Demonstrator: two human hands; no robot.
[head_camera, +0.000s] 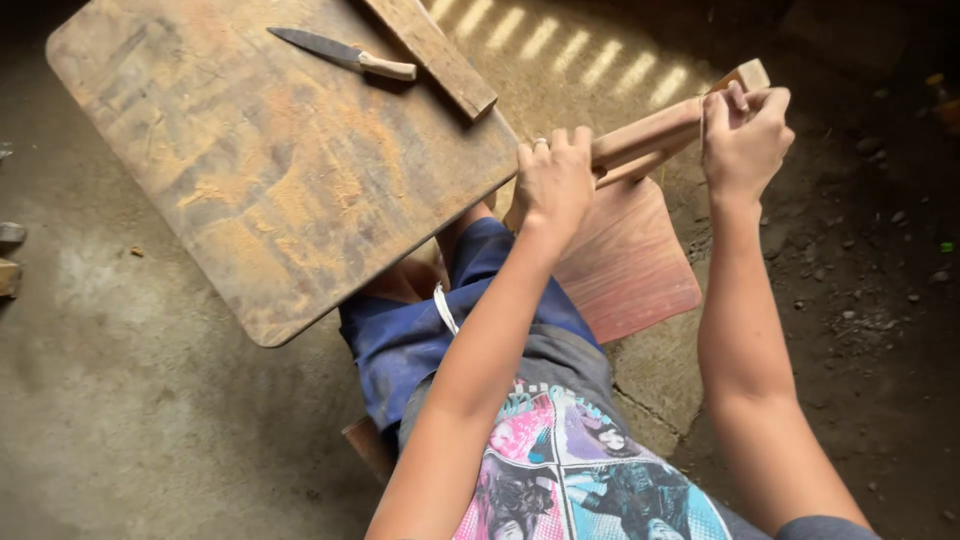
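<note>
I see a worn wooden surface (270, 170) dusted with sawdust; a knife (345, 53) and a wood strip (432, 52) lie on it. Dirt floor (850, 250), striped with sunlight beyond. My left hand (553, 185) is clamped around a wooden stick (650, 130) off the surface's edge. My right hand (745, 135) pinches its far end. A reddish board (630, 265) sits beneath.

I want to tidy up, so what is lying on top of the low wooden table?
On the wooden table lie a knife, a wooden strip and scattered sawdust. Whatever the strip covers is hidden.
</note>
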